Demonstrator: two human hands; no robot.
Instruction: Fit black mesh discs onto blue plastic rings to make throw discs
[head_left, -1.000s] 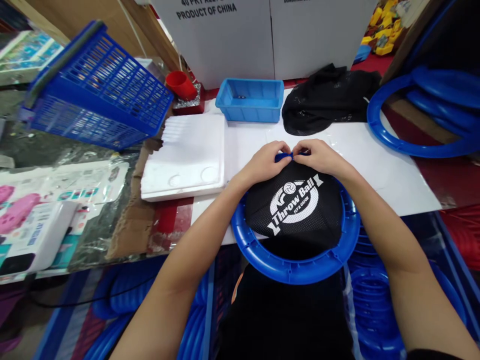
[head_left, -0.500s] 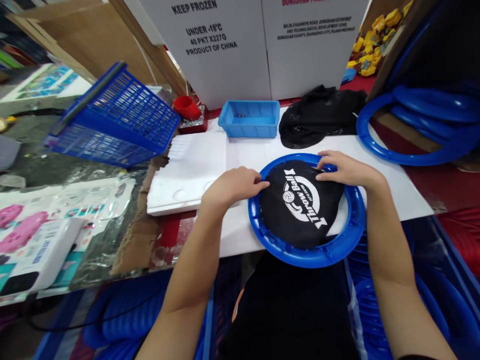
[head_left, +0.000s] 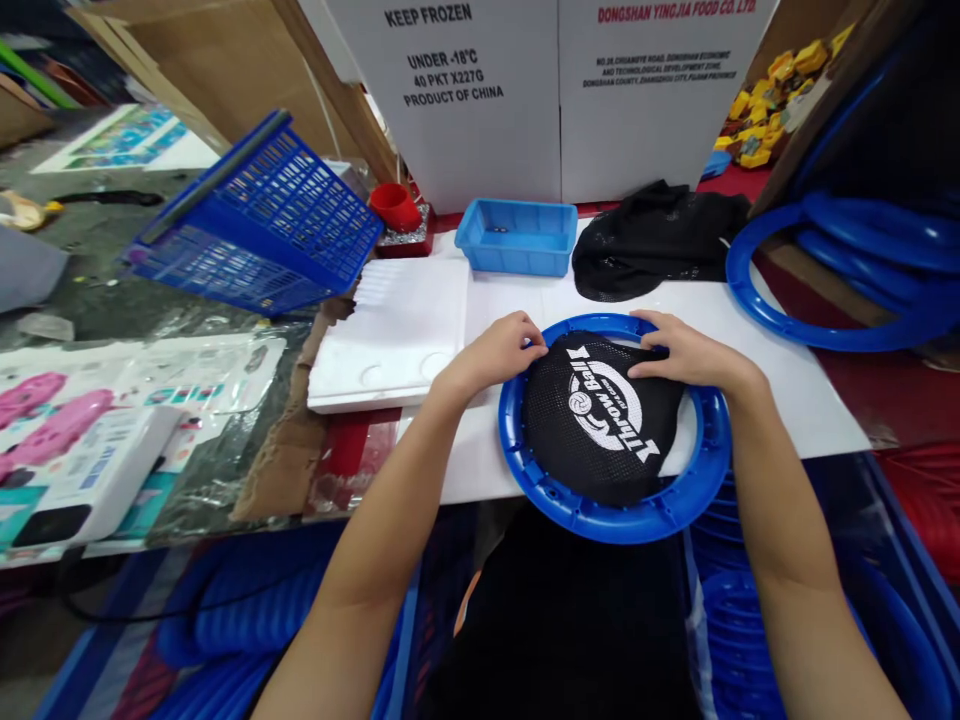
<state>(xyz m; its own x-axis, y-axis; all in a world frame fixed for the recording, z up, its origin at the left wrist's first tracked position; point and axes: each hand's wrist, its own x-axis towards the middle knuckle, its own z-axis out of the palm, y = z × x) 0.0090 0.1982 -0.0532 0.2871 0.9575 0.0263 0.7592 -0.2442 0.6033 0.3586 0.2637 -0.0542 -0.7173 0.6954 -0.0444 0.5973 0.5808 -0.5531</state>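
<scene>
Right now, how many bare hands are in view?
2: left hand at the far-left edge of the blue ring, right hand at its far edge. Some fingers are hidden.

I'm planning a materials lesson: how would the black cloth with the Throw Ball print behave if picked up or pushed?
The printed cloth is probably floppy, since its edge dips near the right hand. It is likely light, as mesh holes suggest thin fabric. Pushed, it would probably crumple rather than roll, like the rumpled black cloth behind the blue ring.

Blue ring [head_left: 630, 522], black printed mesh [head_left: 600, 415] lying inside
</scene>
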